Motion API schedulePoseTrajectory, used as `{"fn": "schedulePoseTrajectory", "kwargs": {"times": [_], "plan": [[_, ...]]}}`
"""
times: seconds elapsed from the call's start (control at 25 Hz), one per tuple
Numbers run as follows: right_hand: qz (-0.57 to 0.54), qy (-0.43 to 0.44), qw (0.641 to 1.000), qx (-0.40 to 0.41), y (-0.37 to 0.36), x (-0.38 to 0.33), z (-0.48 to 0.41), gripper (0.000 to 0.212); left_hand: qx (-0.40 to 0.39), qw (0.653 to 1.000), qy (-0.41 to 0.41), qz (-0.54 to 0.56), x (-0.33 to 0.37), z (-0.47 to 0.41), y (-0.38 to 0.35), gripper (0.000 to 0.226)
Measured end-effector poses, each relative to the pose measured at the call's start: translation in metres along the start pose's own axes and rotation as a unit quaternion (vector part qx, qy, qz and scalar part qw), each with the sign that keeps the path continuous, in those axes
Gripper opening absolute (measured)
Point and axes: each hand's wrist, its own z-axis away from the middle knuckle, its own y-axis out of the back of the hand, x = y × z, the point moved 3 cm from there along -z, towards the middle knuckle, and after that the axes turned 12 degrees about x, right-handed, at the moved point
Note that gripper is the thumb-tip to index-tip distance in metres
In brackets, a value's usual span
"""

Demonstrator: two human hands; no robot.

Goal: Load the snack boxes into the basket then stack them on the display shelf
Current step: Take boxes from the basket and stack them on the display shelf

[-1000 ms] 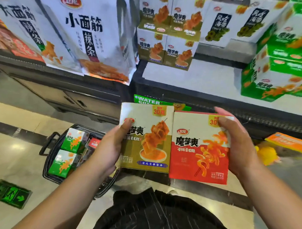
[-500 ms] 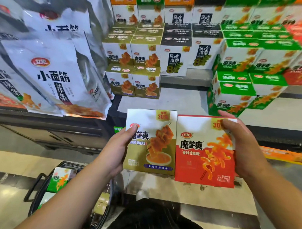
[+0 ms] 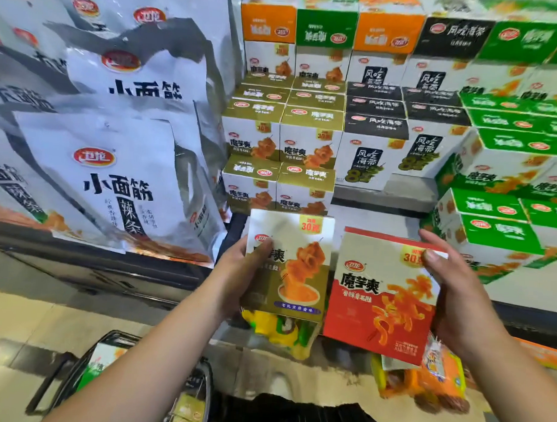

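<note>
Below, the basket (image 3: 115, 334) holds snack boxes (image 3: 99, 365); left hand (image 3: 237, 272) grips the gold box (image 3: 297, 268), right hand (image 3: 457, 299) the red box (image 3: 378, 302).

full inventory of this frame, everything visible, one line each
gold box: one, gold and white, held up before the shelf
red box: one, red and white, right of the gold box
gold boxes: several, gold and white, stacked at shelf left
black boxes: several, black and white, shelf middle
green boxes: many, green and white, shelf right
orange boxes: two seen, orange-topped, top row
bags: several, white, left of the boxes
shelf: one, pale, partly bare in front
basket: one, black, floor lower left, boxes inside
packets: some, yellow and orange, low under the shelf edge
left hand: one, grips the gold box
right hand: one, grips the red box
</note>
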Motion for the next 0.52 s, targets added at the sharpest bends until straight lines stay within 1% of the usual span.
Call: {"fn": "schedulePoseTrajectory", "kwargs": {"times": [0.08,0.24,0.32,0.4,0.52], "plan": [[-0.007,0.000,1.000,0.009,-0.008,0.002,-0.008,0.040,-0.001,1.000,-0.007,-0.001,0.002,-0.025,0.004,0.021],[-0.018,-0.014,0.999,0.023,-0.015,0.007,-0.021,0.041,0.013,0.998,-0.063,-0.026,-0.003,-0.069,0.016,0.019],[-0.019,-0.025,0.999,0.021,-0.013,0.008,-0.026,0.042,0.033,0.996,-0.074,-0.038,-0.001,-0.081,0.018,0.026],[-0.016,-0.032,0.999,0.012,-0.011,0.006,-0.032,0.044,0.070,0.994,-0.072,-0.043,0.003,-0.087,0.018,0.036],[0.000,-0.042,0.999,0.003,-0.008,0.001,-0.041,0.045,0.099,0.985,-0.116,-0.084,0.007,-0.099,0.022,0.052]]}}
